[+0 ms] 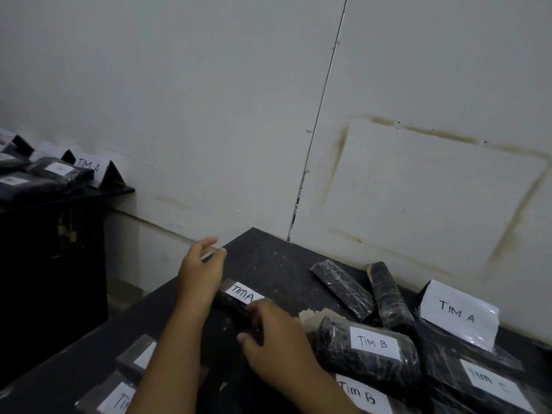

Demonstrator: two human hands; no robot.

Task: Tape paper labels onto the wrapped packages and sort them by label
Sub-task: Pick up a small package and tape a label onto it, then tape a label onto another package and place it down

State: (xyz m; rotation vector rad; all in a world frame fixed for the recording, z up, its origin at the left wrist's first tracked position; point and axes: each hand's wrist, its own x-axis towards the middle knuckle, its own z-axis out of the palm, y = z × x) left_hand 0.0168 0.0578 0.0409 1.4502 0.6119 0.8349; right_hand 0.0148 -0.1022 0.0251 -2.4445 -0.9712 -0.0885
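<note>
Right hand fingers touch package — labelled.

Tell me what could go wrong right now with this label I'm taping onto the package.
1. The TIM A label sits skewed on the package, and the tape strip held by your left hand could fix it crooked or wrinkle over the writing.
2. Your right hand steadies the package beside the TIM B package; a nudge might mix unsorted packages.
</note>
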